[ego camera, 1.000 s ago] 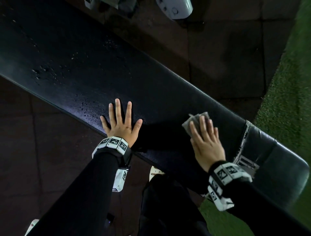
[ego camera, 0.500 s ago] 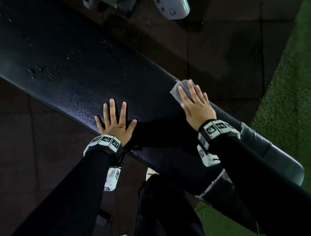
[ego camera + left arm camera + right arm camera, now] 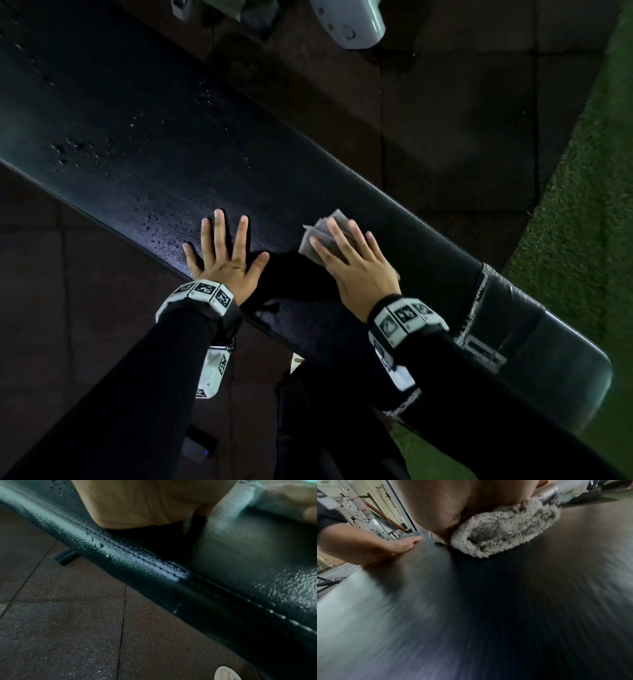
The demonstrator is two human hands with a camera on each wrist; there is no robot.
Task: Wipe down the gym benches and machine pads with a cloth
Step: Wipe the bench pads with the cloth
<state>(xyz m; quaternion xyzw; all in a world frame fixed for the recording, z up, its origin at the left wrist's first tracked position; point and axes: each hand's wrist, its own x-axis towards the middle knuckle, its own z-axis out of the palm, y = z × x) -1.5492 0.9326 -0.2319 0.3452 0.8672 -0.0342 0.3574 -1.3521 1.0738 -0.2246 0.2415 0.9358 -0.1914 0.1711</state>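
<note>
A long black padded bench runs from upper left to lower right, with water droplets on its left part. My left hand lies flat on the pad near its front edge, fingers spread and straight. My right hand presses a folded grey fluffy cloth onto the pad with straight fingers, just right of the left hand. The right wrist view shows the cloth under my palm and the left hand beside it. The left wrist view shows my left palm on the pad's stitched edge.
Silver tape wraps the bench near its right end. Dark rubber floor tiles lie beyond the bench, green turf to the right. A grey machine part sits at the top. A bench foot stands on the floor.
My right hand slid the cloth from the pad's far edge back toward me and a little left. The left hand stayed flat in place.
</note>
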